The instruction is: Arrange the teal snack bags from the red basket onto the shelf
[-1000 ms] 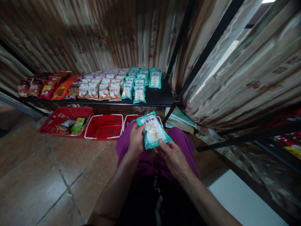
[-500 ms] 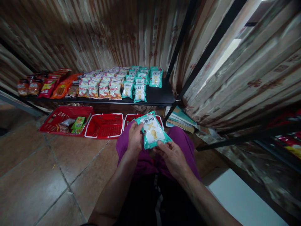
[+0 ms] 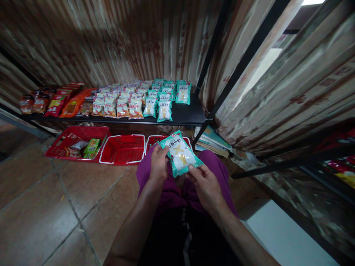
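Above my knees I hold a teal and white snack bag [image 3: 181, 153], its printed front facing up and its top tilted toward the shelf. My left hand [image 3: 159, 162] grips the bag's left edge, thumb on the front. At the lower right corner my right hand [image 3: 203, 181] pinches the bag, with the thumb on top and the other fingers partly behind it. Matching teal snack bags [image 3: 165, 111] stand in rows at the right part of the black shelf [image 3: 188, 112], one bag [image 3: 183, 92] set slightly apart.
White and red snack bags [image 3: 122, 107], orange packets [image 3: 74, 105] and red packets [image 3: 57, 103] fill the shelf's left. Red baskets [image 3: 123, 147] stand below; the left basket [image 3: 62, 142] contains several packets. Books [image 3: 212, 140] lie by the shelf post [image 3: 213, 101]. A white box [image 3: 283, 232] is at my right.
The bag has turned slightly and its lower end has shifted a little right, along with my right hand. Both hands keep their hold.
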`<control>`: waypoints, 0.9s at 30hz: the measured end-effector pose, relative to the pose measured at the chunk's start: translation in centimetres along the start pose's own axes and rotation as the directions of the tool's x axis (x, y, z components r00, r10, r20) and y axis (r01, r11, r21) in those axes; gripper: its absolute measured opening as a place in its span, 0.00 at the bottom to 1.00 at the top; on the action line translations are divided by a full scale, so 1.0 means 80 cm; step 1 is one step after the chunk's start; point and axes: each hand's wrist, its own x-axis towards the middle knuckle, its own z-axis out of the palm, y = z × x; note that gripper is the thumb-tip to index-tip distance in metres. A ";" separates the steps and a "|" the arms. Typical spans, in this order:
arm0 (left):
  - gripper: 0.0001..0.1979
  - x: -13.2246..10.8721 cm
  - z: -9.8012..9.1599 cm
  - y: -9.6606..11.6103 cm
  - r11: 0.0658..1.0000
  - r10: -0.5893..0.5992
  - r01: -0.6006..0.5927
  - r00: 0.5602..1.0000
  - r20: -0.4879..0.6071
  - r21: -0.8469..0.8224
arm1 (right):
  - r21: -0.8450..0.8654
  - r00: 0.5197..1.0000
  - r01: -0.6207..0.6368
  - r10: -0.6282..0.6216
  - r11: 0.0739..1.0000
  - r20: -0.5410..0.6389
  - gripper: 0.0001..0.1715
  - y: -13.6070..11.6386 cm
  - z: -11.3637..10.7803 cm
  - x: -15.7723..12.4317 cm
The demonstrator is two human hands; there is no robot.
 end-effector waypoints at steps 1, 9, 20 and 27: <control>0.13 0.000 0.001 0.000 1.000 -0.005 0.005 1.000 -0.001 -0.007 | -0.003 1.000 0.016 -0.016 1.000 -0.012 0.22 0.000 -0.001 0.001; 0.14 0.002 -0.002 -0.004 1.000 0.007 -0.007 1.000 0.030 -0.006 | -0.041 0.991 0.132 -0.133 0.990 -0.027 0.20 0.001 -0.005 0.003; 0.14 0.002 0.000 -0.002 1.000 -0.001 0.001 1.000 0.010 0.002 | -0.013 0.999 0.030 -0.030 0.999 -0.011 0.21 -0.005 -0.003 -0.001; 0.15 0.002 -0.001 0.000 0.999 -0.042 0.042 0.999 0.003 0.004 | 0.031 0.999 0.036 -0.036 0.999 -0.017 0.20 -0.005 -0.001 0.000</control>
